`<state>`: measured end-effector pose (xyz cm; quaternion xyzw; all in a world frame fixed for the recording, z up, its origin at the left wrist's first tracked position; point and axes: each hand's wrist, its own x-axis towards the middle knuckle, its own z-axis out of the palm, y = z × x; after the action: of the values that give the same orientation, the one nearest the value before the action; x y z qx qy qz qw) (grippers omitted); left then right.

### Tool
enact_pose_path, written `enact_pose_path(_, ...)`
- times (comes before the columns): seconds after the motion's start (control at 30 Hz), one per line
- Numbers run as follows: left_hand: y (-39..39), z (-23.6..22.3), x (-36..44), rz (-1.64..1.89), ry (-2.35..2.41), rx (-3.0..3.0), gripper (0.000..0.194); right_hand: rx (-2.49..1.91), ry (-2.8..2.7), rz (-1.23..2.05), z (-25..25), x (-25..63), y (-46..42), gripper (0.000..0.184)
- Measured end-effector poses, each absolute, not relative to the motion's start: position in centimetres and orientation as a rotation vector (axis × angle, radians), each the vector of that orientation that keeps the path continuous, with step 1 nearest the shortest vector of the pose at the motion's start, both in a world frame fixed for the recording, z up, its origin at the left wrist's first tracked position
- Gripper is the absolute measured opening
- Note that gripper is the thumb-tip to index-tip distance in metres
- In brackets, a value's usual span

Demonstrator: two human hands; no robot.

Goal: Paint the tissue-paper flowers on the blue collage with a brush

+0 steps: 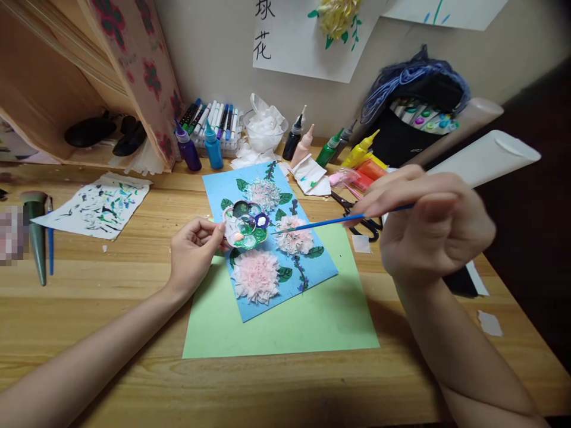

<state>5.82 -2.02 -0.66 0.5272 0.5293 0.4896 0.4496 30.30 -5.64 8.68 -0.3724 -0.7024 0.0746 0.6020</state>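
Note:
My left hand [195, 246] pinches the edge of a small flower-shaped paint palette [231, 230], its wells smeared with green, white, purple and a dab of peach. Between the fingers of my right hand [430, 223] is a thin blue paintbrush [321, 223], pointing left with its tip close to the palette's right side. Below the palette lies a blue card [263, 310] bearing pink and white crumpled-paper flowers [256, 276], painted green leaves and dark stems. A light green sheet [285, 339] is under the card. The palette hides part of the card.
Paint bottles [213, 147], a marker tray [232, 142] and a bowl of tissue [265, 128] stand along the wall. Black scissors [372, 229] lie near my right hand. At left are a paint-stained tissue [107, 205], a large makeup-style brush [36, 238] and another blue brush [50, 249].

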Motion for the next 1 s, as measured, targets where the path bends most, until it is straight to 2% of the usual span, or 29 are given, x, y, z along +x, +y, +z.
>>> enact_pose_path(0.1, -2.0, -0.6, 5.9, 1.212, 1.311, 1.294, 0.022, -0.884, -1.509, 0.146, 8.4, 30.4, -5.2, 0.030)
enact_pose_path(0.27, -2.0, -0.6, 5.8, 1.208, 1.306, 1.297, 0.023, -1.010, -1.769, 0.333, 6.9, 30.8, -4.2, 0.032)
enact_pose_path(1.0, -2.2, -0.4, 5.9, 1.212, 1.313, 1.296, 0.023, -1.031, -1.710, 0.295, 6.0, 31.4, -3.2, 0.031)
